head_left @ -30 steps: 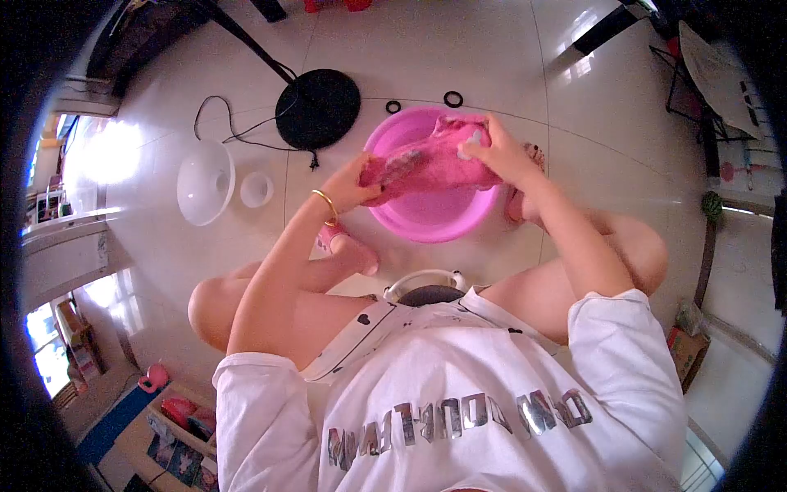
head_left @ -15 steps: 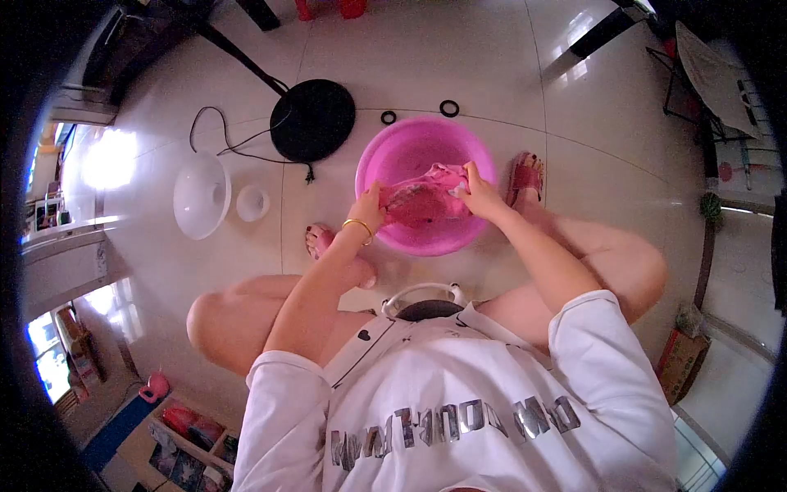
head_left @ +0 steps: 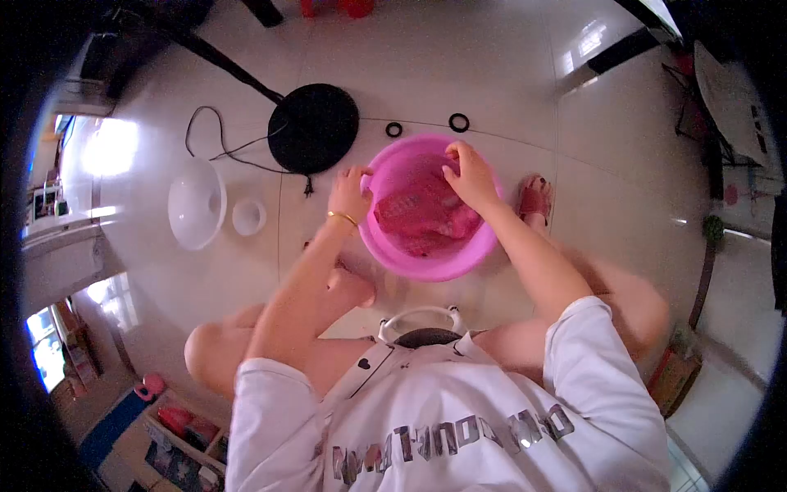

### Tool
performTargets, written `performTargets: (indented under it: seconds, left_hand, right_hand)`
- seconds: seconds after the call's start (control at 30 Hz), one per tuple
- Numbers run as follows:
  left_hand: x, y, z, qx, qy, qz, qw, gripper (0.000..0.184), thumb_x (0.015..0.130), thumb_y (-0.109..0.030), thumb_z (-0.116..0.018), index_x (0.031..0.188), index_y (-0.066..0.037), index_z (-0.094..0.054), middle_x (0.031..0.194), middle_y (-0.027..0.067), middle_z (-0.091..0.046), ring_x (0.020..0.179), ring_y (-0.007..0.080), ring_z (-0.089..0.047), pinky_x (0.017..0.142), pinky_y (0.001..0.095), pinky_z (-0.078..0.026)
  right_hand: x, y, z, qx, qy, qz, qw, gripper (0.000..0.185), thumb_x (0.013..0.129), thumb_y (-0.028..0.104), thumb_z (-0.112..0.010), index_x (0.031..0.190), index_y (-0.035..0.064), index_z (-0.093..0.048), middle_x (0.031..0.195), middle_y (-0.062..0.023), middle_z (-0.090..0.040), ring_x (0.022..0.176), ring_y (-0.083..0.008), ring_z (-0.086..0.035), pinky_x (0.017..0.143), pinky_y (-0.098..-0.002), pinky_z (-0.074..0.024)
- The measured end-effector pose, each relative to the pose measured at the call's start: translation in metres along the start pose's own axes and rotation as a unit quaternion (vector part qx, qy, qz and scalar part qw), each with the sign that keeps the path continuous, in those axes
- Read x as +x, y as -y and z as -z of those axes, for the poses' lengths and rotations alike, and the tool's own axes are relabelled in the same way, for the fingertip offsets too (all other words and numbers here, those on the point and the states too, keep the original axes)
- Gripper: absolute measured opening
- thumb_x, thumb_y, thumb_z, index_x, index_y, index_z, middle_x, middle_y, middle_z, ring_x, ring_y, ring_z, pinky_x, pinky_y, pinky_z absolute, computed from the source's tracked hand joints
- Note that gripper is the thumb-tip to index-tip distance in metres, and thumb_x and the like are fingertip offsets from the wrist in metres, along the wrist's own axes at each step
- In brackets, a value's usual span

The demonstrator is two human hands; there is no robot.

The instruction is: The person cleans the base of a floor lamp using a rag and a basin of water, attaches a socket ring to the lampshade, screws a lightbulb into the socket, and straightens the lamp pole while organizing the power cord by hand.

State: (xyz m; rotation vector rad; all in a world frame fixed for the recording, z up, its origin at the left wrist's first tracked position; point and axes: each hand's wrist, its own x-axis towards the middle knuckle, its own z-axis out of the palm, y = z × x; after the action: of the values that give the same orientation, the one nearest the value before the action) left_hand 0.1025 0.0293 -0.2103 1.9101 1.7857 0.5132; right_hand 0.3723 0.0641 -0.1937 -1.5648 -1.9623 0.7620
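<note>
Supervisor: What step was in hand?

Inspector: In my judgement, the pink-red cloth (head_left: 410, 215) had just been let go. It lay crumpled inside the pink basin (head_left: 434, 271), which stood on the tiled floor (head_left: 508, 90) between the feet.

Supervisor: State of the hands?

Inspector: The right hand (head_left: 477, 182) was over the basin's far right side, thumb and forefinger parted, with nothing between them. The left hand (head_left: 348, 195) was at the left rim, fingers loosely bent, clear of the cloth. Whether it gripped the rim could not be told.

Supervisor: What did the next move call for?

Inspector: As I judged it, any fresh hold on the cloth called for both hands to go down inside the rim and close on separate folds.

Supervisor: Differences from the earlier frame?

Inspector: Half a second before, both hands had held the cloth spread between them over the basin. By this frame it had dropped in, and the hands had parted towards the rim. The basin appeared lower in view; a shift of the camera could have accounted for that.
</note>
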Motion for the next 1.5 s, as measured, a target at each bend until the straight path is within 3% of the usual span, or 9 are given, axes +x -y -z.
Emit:
performTargets:
  seconds: [0.1, 0.2, 0.4, 0.6, 0.7, 0.87, 1.03, 1.23, 1.5]
  left_hand:
    - [0.031, 0.037, 0.04, 0.015, 0.2, -0.049, 0.978, 0.027, 0.077, -0.003, -0.061, 0.104, -0.006, -0.062, 0.102, 0.016, -0.061, 0.102, 0.0323, -0.057, 0.095, 0.0412, -0.045]
    - [0.044, 0.045, 0.103, 0.025, 0.267, -0.016, 0.963, 0.021, 0.08, -0.004, -0.059, 0.101, -0.004, -0.062, 0.094, 0.0133, -0.065, 0.091, 0.0273, -0.062, 0.087, 0.0373, -0.049]
    - [0.029, 0.089, 0.162, -0.065, 0.25, 0.056, 0.964, 0.02, 0.08, 0.0, -0.055, 0.098, -0.003, -0.063, 0.083, 0.0097, -0.065, 0.079, 0.0182, -0.062, 0.076, 0.0304, -0.051]
    - [-0.035, 0.201, 0.112, -0.281, 0.213, 0.184, 0.917, 0.018, 0.084, 0.003, -0.058, 0.101, -0.003, -0.061, 0.085, 0.0025, -0.063, 0.084, 0.0094, -0.061, 0.077, 0.0257, -0.05]
    - [-0.069, 0.211, 0.093, -0.387, 0.19, 0.226, 0.873, 0.022, 0.084, 0.002, -0.061, 0.105, -0.005, -0.06, 0.092, 0.0036, -0.064, 0.085, 0.0106, -0.062, 0.077, 0.0265, -0.051]
    - [-0.098, 0.229, 0.058, -0.593, -0.005, 0.469, 0.654, 0.034, 0.091, -0.021, -0.059, 0.12, -0.006, -0.047, 0.107, 0.0114, -0.062, 0.096, 0.0232, -0.064, 0.084, 0.0388, -0.054]
    - [-0.1, 0.244, 0.043, -0.704, -0.202, 0.51, 0.451, 0.062, 0.09, -0.034, -0.059, 0.135, -0.009, -0.025, 0.121, 0.0236, -0.055, 0.105, 0.0336, -0.062, 0.09, 0.0459, -0.054]
    - [-0.095, 0.271, 0.042, -0.734, -0.25, 0.508, 0.375, 0.08, 0.087, -0.038, -0.061, 0.141, -0.01, -0.009, 0.12, 0.0251, -0.054, 0.107, 0.0349, -0.061, 0.091, 0.05, -0.053]
    - [-0.103, 0.334, 0.006, -0.769, -0.223, 0.455, 0.388, 0.049, 0.09, -0.01, -0.042, 0.129, 0.015, -0.026, 0.115, 0.0281, -0.055, 0.102, 0.0388, -0.062, 0.088, 0.0486, -0.057]
  right_hand:
    - [0.031, 0.009, -0.021, -0.019, 0.008, 0.016, 1.0, 0.033, 0.081, 0.014, -0.068, 0.108, 0.0056, -0.052, 0.103, -0.0126, -0.061, 0.101, -0.0304, -0.059, 0.088, -0.0412, -0.0467]
    - [0.064, 0.013, -0.043, -0.038, 0.011, 0.034, 0.999, 0.035, 0.08, 0.019, -0.069, 0.107, 0.0054, -0.053, 0.103, -0.0141, -0.062, 0.099, -0.0317, -0.06, 0.087, -0.0427, -0.0471]
    - [0.118, 0.016, -0.087, -0.132, 0.076, 0.0, 0.988, 0.039, 0.078, 0.02, -0.07, 0.11, 0.0068, -0.052, 0.109, -0.0137, -0.06, 0.103, -0.033, -0.059, 0.088, -0.0432, -0.0477]
    - [0.159, 0.007, -0.135, -0.235, 0.198, -0.107, 0.946, 0.062, 0.076, 0.024, -0.075, 0.128, 0.0066, -0.044, 0.128, -0.021, -0.05, 0.114, -0.0393, -0.055, 0.095, -0.046, -0.0473]
    - [0.165, -0.002, -0.159, -0.293, 0.216, -0.091, 0.927, 0.072, 0.075, 0.025, -0.075, 0.133, 0.0048, -0.037, 0.132, -0.0242, -0.045, 0.118, -0.0395, -0.053, 0.097, -0.0459, -0.0471]
    - [0.175, 0.006, -0.172, -0.314, 0.262, -0.163, 0.898, 0.073, 0.075, 0.025, -0.075, 0.132, 0.0019, -0.036, 0.134, -0.0247, -0.043, 0.118, -0.0385, -0.054, 0.096, -0.045, -0.0479]
    - [0.186, -0.008, -0.185, -0.331, 0.272, -0.154, 0.89, 0.07, 0.077, 0.024, -0.073, 0.132, 0.002, -0.036, 0.131, -0.024, -0.045, 0.117, -0.0383, -0.054, 0.094, -0.0455, -0.0487]
    - [0.183, 0.004, -0.181, -0.326, 0.256, -0.116, 0.903, 0.066, 0.077, 0.024, -0.073, 0.129, 0.0007, -0.039, 0.126, -0.0231, -0.05, 0.116, -0.0362, -0.055, 0.094, -0.0441, -0.0486]
    - [0.175, 0.015, -0.182, -0.264, 0.228, -0.037, 0.937, 0.056, 0.077, 0.028, -0.072, 0.122, 0.0058, -0.048, 0.123, -0.0184, -0.053, 0.109, -0.0356, -0.058, 0.09, -0.0441, -0.0491]
